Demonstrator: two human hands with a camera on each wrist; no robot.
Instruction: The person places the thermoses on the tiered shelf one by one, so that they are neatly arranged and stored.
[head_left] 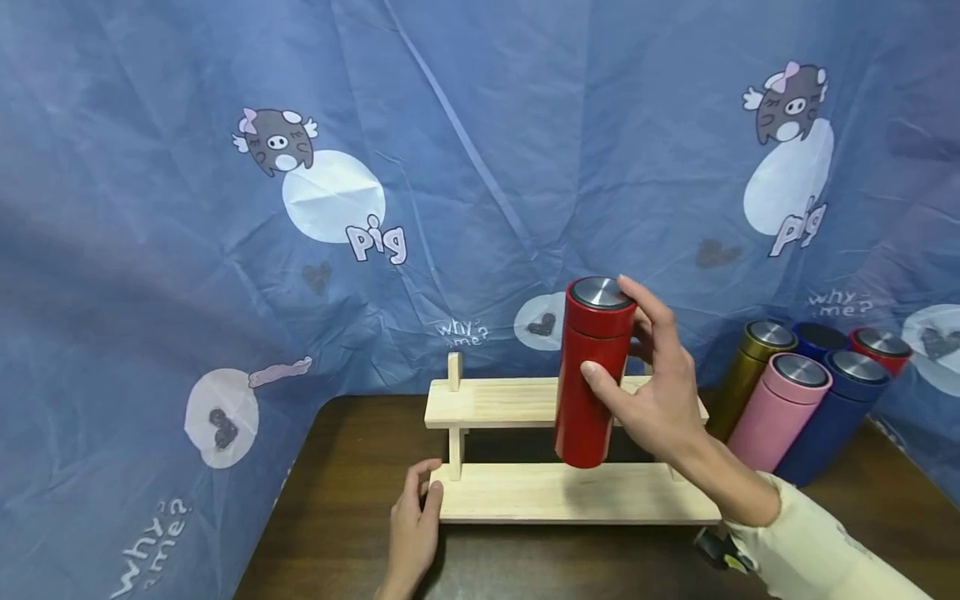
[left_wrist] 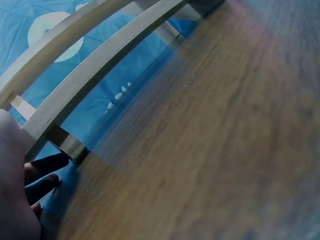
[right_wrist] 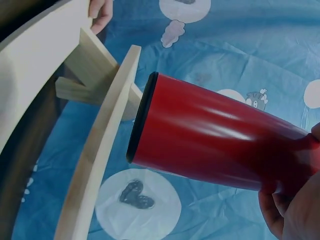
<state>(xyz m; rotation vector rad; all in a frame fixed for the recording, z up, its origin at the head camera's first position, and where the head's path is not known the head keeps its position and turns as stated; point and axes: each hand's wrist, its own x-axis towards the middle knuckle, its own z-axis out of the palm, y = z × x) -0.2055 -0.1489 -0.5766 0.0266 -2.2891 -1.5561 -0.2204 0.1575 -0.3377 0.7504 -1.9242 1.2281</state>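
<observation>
My right hand (head_left: 660, 396) grips a red thermos flask (head_left: 592, 375) near its top, thumb on the front and fingers round the far side. The flask hangs slightly tilted in front of the upper board of a two-tier wooden rack (head_left: 517, 492), its silver lid up. In the right wrist view, a gap shows between the flask's black base (right_wrist: 142, 117) and the rack's board (right_wrist: 102, 145). At the rack's left end my left hand (head_left: 415, 525) holds the lower board's edge; its fingertips show below that board in the left wrist view.
Several more flasks stand at the rack's right: gold (head_left: 750, 354), pink (head_left: 783, 408), blue (head_left: 836, 417), dark blue (head_left: 821, 336) and red (head_left: 883, 346). The rack sits on a brown wooden table (head_left: 322, 517). Behind hangs a blue patterned cloth (head_left: 480, 167).
</observation>
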